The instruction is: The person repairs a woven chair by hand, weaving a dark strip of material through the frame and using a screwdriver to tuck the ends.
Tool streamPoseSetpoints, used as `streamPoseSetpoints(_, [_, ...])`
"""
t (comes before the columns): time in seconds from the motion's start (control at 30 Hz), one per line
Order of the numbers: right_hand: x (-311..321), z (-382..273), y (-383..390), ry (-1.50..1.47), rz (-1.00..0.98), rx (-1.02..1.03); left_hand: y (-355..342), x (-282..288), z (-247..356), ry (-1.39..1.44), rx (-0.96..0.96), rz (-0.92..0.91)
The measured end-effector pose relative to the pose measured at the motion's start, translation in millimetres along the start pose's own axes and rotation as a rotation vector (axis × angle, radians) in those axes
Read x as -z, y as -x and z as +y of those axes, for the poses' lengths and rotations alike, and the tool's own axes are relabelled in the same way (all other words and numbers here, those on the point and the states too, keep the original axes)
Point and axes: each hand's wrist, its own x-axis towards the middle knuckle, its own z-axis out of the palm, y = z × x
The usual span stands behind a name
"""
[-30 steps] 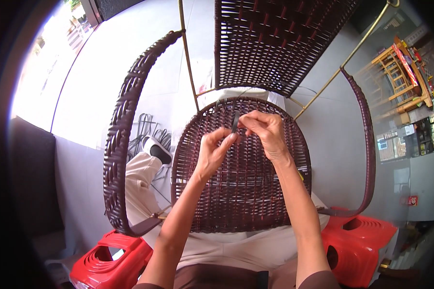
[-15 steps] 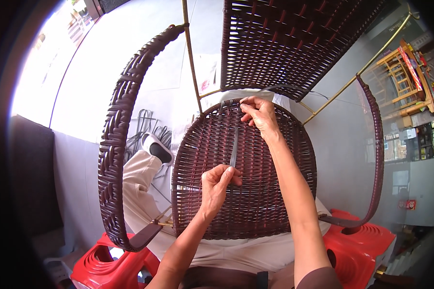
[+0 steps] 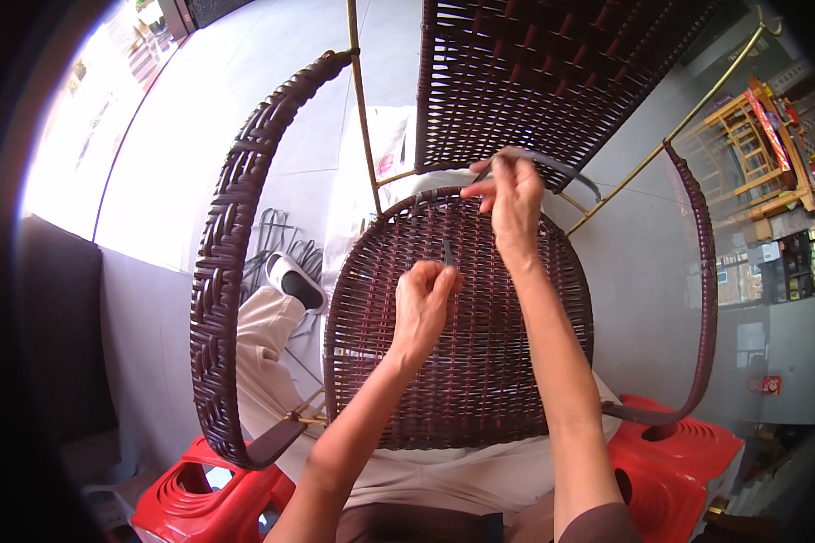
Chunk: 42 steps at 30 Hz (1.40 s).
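A dark brown woven chair seat (image 3: 380,299) lies across my lap, with red-brown strands in its weave. My left hand (image 3: 424,303) is closed over the middle of the seat, pinching a flat grey strip (image 3: 448,252) whose short end points toward the far rim. Beyond the seat's far edge, my right hand (image 3: 516,213) is slightly blurred, its thumb and fingers closing on a grey strip. The strip's free length (image 3: 566,169) curves off to the right. Whether both hands hold one and the same strip cannot be seen.
The woven backrest (image 3: 552,81) rises beyond the seat on a gold metal frame (image 3: 364,118). Wrapped armrests (image 3: 215,290) curve at both sides. Red plastic stools (image 3: 213,489) stand at lower left and right. Grey strips (image 3: 267,240) lie on the floor by my shoe (image 3: 296,281).
My left hand has moved away from me along the seat, and less strip shows above it. My right hand has shifted up and right, where a grey strip now arcs beside it.
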Motion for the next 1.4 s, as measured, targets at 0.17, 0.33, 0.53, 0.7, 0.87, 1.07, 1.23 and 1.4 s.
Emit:
streamPoseSetpoints(0.17, [-0.4, -65.7, -27.0, 0.009, 0.019, 0.234, -31.0, -8.1, -1.3, -0.295, -0.115, 0.100])
streamPoseSetpoints(0.33, [-0.7, -100.8, -32.5, 0.016, 0.021, 0.352, -43.9, -10.9, -7.6, -0.529, -0.201, 0.272])
streamPoseSetpoints(0.53, [25.1, -21.6, 20.0, 0.087, 0.071, -0.056, -43.1, -12.9, -6.5, -0.602, -0.202, 0.305])
streamPoseSetpoints(0.7, [23.6, 44.8, 38.7, 0.169, 0.005, -0.322, -40.9, -11.5, -11.7, -0.599, -0.233, 0.317])
streamPoseSetpoints(0.87, [13.2, 57.2, 15.5, -0.022, -0.024, -0.371, -42.2, -11.6, -13.4, -0.585, -0.218, 0.305])
streamPoseSetpoints(1.07, [18.4, 61.8, 17.0, -0.042, -0.102, -0.376, -40.9, -6.0, -13.7, -0.573, -0.236, 0.290])
streamPoseSetpoints(1.23, [16.3, 64.0, 14.9, 0.160, -0.179, -0.244, -40.3, -3.0, -13.8, -0.511, -0.248, 0.229])
streamPoseSetpoints(1.4, [2.9, 57.0, 10.7, 0.263, -0.095, -0.095, -45.1, -5.3, -11.0, -0.582, -0.301, 0.245])
